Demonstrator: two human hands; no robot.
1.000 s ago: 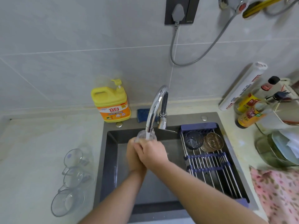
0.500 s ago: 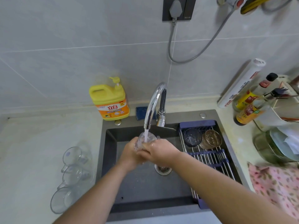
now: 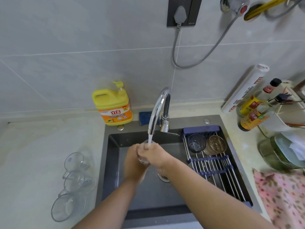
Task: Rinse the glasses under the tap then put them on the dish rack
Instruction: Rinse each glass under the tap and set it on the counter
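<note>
I grip one glass [image 3: 143,158] with both hands, left hand [image 3: 132,164] and right hand [image 3: 156,156], fingers closed around it. Water from the tap [image 3: 157,109] strikes it above the sink [image 3: 113,162].

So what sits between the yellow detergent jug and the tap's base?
Head view: a blue sponge lies on the sink's back ledge between the detergent jug and the tap.

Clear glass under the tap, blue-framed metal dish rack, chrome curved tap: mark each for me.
Clear glass under the tap [image 3: 143,160]: head view, lower wall showing between the hands.
Blue-framed metal dish rack [image 3: 214,172]: head view, bare steel bars mid-rack.
Chrome curved tap [image 3: 156,108]: head view, arch of the spout.
</note>
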